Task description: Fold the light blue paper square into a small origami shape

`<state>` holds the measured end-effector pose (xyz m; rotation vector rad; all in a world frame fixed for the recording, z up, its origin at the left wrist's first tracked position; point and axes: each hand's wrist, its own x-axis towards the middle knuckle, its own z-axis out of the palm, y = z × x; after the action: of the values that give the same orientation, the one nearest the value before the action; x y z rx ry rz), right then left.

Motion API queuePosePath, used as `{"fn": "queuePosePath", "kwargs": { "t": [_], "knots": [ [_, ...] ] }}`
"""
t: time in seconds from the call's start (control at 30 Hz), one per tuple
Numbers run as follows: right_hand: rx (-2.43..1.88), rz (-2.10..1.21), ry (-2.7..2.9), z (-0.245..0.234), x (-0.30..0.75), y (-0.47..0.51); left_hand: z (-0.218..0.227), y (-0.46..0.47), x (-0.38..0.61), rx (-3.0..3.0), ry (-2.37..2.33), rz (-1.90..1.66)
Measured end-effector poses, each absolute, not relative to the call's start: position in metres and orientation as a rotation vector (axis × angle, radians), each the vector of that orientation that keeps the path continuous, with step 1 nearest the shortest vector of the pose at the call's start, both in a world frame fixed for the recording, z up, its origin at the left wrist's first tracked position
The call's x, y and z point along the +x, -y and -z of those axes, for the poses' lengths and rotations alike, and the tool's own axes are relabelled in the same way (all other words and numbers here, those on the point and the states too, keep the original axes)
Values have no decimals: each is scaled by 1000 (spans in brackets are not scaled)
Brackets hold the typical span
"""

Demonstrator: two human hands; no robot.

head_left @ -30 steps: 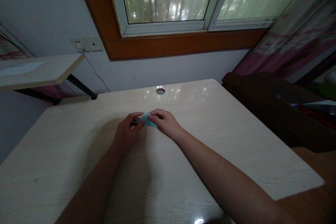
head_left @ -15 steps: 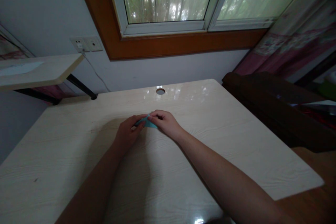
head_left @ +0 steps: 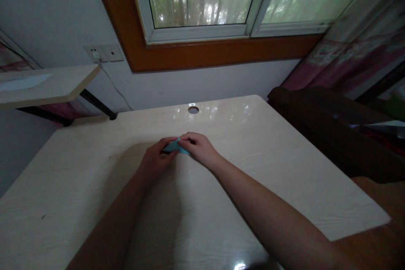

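A small piece of light-blue folded paper [head_left: 172,146] is held between both hands, just above or on the pale wood-grain table [head_left: 253,168]. My left hand [head_left: 155,158] grips its left side, fingers behind and thumb at the near lower edge. My right hand [head_left: 198,148] pinches its right side between thumb and fingers. Part of the paper is hidden behind the right thumb and fingers, and a corner pokes out below them. I cannot tell whether the paper touches the table.
A round cable hole [head_left: 193,110] sits near the table's back edge. At the left a raised shelf [head_left: 63,86] stands on black legs. Behind are a window [head_left: 202,0] and a wall socket [head_left: 103,53] with a white cable. Dark furniture [head_left: 322,130] stands along the right.
My left thumb has slid down from across the paper to its near edge, so more of the blue surface shows. The right hand is almost still.
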<state>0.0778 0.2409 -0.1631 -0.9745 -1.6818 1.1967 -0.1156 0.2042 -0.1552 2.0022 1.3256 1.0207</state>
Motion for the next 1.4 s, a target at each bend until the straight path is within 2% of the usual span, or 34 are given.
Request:
{"fn": "queuePosePath", "kwargs": {
  "t": [0.27, 0.53, 0.93, 1.4],
  "knots": [
    [-995, -1116, 1746, 162, 77, -241, 152, -204, -113, 1889, -1354, -1054],
    [-993, -1059, 1865, 161, 77, -240, 160, -210, -119, 1726, -1382, -1268],
    [-1042, -1061, 1882, 164, 77, -242, 158, -210, -119, 1643, -1362, -1222],
    [-1089, -1086, 1810, 165, 78, -244, 158, -214, -121, 1527, -1322, -1329]
  ]
}}
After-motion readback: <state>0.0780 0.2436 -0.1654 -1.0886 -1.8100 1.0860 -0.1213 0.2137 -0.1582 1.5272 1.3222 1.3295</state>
